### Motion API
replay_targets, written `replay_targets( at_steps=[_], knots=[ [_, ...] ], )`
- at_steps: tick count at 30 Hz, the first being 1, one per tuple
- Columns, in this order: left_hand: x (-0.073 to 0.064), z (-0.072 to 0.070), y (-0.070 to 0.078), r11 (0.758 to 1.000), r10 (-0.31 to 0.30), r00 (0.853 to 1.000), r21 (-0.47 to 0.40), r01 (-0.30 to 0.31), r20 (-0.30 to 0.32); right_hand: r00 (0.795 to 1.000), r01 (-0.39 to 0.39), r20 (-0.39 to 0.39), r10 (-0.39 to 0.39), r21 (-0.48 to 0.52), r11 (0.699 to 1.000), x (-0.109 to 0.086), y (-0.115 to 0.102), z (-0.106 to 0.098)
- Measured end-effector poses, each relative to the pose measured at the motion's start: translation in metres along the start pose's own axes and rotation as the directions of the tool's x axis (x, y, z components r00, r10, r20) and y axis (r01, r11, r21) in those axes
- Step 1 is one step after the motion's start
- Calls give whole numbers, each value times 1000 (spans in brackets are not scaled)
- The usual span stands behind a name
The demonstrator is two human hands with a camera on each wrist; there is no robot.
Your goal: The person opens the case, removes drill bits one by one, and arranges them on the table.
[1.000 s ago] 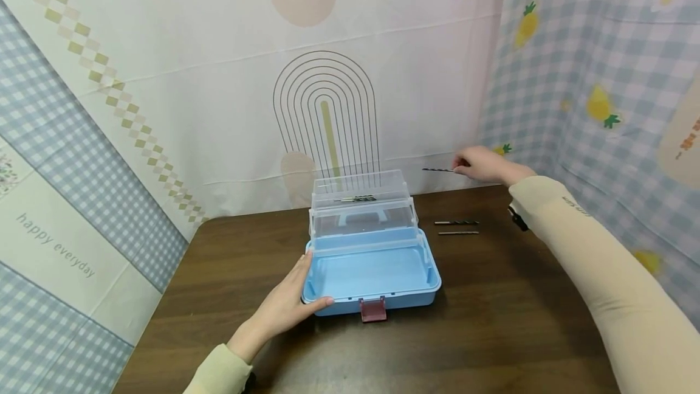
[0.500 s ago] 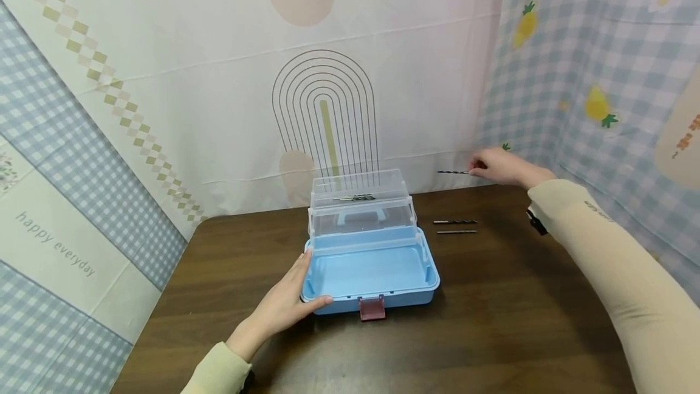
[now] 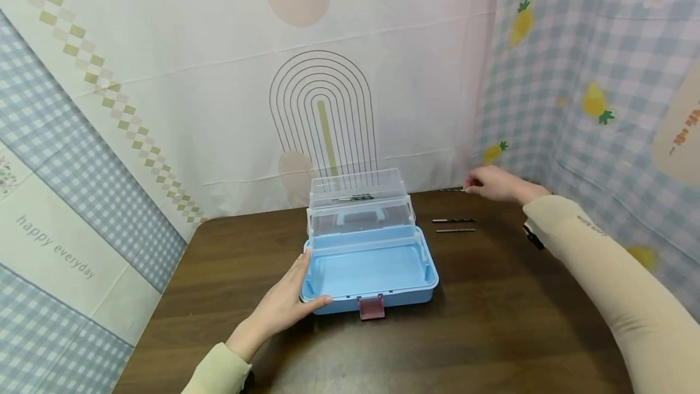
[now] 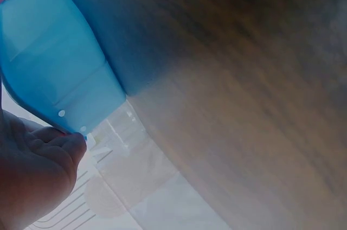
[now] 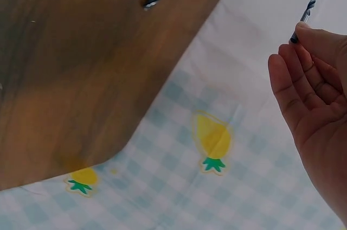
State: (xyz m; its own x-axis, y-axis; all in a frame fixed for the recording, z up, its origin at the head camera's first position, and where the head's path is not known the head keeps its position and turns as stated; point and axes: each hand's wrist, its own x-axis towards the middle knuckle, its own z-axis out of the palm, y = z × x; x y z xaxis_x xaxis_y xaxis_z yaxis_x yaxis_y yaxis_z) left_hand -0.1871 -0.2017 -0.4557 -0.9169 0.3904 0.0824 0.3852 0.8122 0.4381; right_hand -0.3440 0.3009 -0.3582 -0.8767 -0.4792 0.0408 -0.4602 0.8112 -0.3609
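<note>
My right hand [image 3: 494, 184] pinches a dark spiral drill bit [image 5: 313, 1] by its shank end between thumb and forefinger, low by the table's back edge. Fairly straight fingers of my left hand [image 3: 283, 298] rest along the left side of a light-blue toolbox [image 3: 377, 304], the thumb across its front rim. The box stands opened, with clear plastic trays [image 3: 358, 182] raised at its back. Drill bits [image 3: 354, 197] lie in the upper tray. On the table, right of the box, lie a thicker dark drill bit [image 3: 454, 221] and a thinner grey drill bit [image 3: 456, 230].
A reddish latch [image 3: 372, 307] hangs from the box's front. The brown wooden table [image 3: 492, 321] ends at a printed white cloth [image 3: 437, 78] behind, with a checked cloth [image 3: 596, 65] at the right.
The right hand first moved right with the drill bit, then lowered it toward the table's back edge. The left hand and the toolbox have stayed in place.
</note>
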Motion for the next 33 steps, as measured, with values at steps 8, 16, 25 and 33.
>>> replay_targets(
  at_steps=[8, 16, 25, 33],
  knots=[
    [-1, -1, -1, 1000, -17, 1000, 4, 17, 7, 1000, -12, 29, 11, 14, 1000, -8, 6, 17],
    [1, -1, -3, 1000, -16, 1000, -1, 16, 13, 998, -11, 58, 10, 26, 1000, -18, 16, 38],
    [1, -2, -1, 1000, -4, 1000, -2, 4, 13, 998, 17, 53, -19, 29, 999, -26, 24, 59],
    [1, -4, 0, 1000, 8, 1000, 4, -8, 18, 996, -6, 85, 2, 52, 999, -31, 28, 74]
  ],
)
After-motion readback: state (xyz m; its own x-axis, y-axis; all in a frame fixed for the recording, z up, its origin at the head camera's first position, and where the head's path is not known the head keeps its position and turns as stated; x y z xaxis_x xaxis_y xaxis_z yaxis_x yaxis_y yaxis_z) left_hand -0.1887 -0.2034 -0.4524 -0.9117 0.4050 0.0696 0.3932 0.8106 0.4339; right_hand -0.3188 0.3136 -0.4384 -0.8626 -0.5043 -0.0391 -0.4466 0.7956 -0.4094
